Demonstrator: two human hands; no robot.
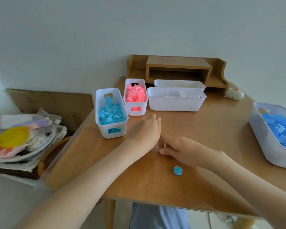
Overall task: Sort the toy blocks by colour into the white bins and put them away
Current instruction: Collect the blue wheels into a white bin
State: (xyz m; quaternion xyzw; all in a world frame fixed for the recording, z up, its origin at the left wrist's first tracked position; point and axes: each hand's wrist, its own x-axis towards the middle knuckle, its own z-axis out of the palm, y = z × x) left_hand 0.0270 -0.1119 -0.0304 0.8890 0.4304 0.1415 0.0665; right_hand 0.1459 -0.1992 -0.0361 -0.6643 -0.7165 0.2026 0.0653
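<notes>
Pale wall stands behind a wooden desk with a low shelf at its back edge. Five white bins sit on the desk: a light-blue bin at the left, a pink bin touching it, two bins of white blocks just before the shelf, and a blue bin at the far right. One round blue block lies loose near the front, close under the right wrist. The left hand lies flat on the desk beside the light-blue bin, fingers straight, holding nothing. The right hand rests next to it with fingers curled toward the thumb; I cannot tell whether it pinches anything. A heap of clutter sits off the desk's left side.
</notes>
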